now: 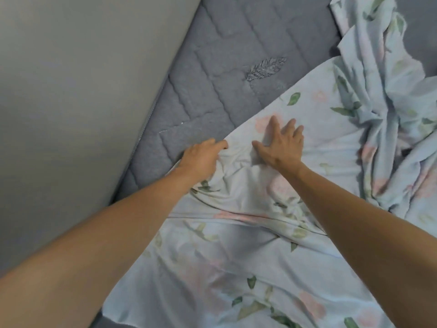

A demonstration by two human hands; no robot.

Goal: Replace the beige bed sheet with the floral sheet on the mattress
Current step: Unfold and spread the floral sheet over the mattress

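Note:
A pale blue floral sheet [248, 245] with pink flowers and green leaves lies partly spread over the grey quilted mattress [212, 74]. It is bunched into folds at the upper right. My left hand [201, 157] grips the sheet's left edge, fingers curled into the cloth. Just to the right of it, my right hand [281, 143] presses flat on the sheet with its fingers spread. No beige sheet is in view.
A plain pale wall [71, 102] runs along the mattress's left side. A grey leaf emblem [264, 67] is stitched into the bare part of the mattress beyond my hands.

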